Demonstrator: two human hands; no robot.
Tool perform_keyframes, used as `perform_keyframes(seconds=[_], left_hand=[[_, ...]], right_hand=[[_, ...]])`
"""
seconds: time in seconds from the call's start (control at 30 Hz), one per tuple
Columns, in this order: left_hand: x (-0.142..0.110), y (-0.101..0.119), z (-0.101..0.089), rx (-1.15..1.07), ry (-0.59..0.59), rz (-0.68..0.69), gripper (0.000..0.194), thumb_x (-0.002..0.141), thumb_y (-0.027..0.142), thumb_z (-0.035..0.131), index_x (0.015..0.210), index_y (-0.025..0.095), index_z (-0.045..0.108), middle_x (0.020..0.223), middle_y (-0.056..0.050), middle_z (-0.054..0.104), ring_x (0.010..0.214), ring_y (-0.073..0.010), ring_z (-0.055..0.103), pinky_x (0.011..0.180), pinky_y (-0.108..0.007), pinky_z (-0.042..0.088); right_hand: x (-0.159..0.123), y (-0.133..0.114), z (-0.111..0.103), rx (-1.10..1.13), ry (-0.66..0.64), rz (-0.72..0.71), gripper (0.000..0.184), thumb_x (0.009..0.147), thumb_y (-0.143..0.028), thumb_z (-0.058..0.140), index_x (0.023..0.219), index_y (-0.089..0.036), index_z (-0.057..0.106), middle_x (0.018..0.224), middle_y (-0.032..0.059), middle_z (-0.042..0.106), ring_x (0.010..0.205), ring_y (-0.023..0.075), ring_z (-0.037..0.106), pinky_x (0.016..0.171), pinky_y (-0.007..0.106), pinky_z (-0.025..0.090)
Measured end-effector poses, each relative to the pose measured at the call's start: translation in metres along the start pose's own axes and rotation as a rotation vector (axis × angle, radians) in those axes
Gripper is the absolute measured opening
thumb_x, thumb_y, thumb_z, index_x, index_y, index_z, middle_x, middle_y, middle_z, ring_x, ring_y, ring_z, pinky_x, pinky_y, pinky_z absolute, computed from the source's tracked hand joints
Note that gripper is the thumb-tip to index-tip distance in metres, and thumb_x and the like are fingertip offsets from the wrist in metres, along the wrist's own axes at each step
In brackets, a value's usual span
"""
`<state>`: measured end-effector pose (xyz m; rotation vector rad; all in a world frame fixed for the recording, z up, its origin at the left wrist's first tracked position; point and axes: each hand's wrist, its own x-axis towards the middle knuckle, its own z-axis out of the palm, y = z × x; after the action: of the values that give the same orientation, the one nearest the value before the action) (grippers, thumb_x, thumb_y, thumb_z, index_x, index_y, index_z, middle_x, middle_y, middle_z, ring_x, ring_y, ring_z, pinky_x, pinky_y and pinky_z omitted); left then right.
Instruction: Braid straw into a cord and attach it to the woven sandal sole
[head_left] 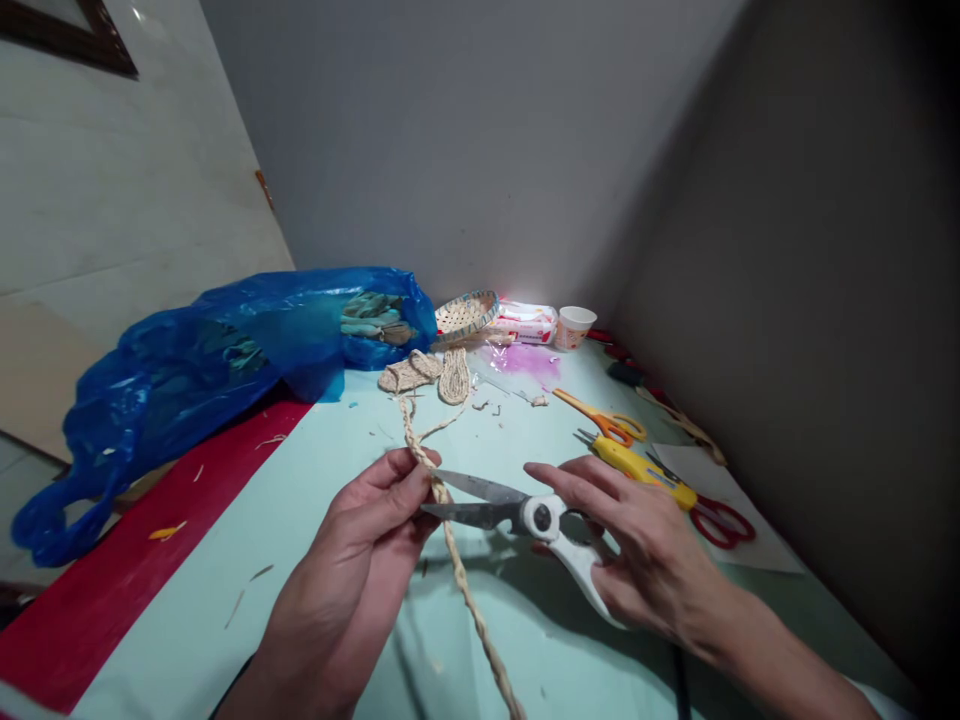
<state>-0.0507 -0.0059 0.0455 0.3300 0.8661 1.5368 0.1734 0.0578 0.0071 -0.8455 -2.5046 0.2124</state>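
I see a braided straw cord [469, 595] held up over the tabletop [300, 630], in the middle of my view. It runs from near two small woven straw pieces [454, 378] down toward me. The left hand [364, 540] pinches the cord between thumb and fingers. The right hand [637, 545] grips white-handled scissors [541, 517]. Their blades are spread apart, and the cord passes between them, just beside the left thumb.

Near the right hand I see a yellow tool [637, 466]. Orange scissors [596, 413] lie just past it, and red-handled scissors [724, 523] lie next to it, partly on a white sheet [761, 545]. Little bits of straw are spread around.

Farther back on the left is a big blue plastic bag [247, 310] with bundles of strips [375, 318] inside. Beside it sit a small woven basket [469, 315], a white and red packet [525, 323] and a paper cup [576, 328], all by the gray wall [480, 130]. A red strip [142, 560] runs along the left.
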Motion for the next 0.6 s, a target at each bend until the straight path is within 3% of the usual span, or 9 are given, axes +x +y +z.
perform_keyframes(seconds=[0.17,0.6], left_hand=[[-0.0014,0.0004,-0.0014,0.035,0.011,0.007,0.018,0.078,0.001,0.061,0.08,0.014,0.073,0.076,-0.004,0.066,0.067,-0.0113,0.061,0.063,-0.019,0.053],[0.0004,-0.0009,-0.0016,0.069,0.044,0.064,0.018,0.077,-0.001,0.061,0.073,0.013,0.072,0.078,-0.005,0.065,0.069,-0.0098,0.06,0.066,-0.017,0.051]], right_hand=[[-0.0031,0.0028,-0.0008,-0.06,0.005,-0.048,0.085,0.056,-0.002,0.046,0.138,-0.026,0.043,0.102,0.0036,0.062,0.077,0.0175,0.06,0.063,0.027,0.041],[-0.0054,0.0065,-0.0012,-0.161,0.119,-0.113,0.068,0.066,0.003,0.045,0.13,-0.02,0.051,0.088,0.0015,0.064,0.065,0.0115,0.058,0.056,0.021,0.039]])
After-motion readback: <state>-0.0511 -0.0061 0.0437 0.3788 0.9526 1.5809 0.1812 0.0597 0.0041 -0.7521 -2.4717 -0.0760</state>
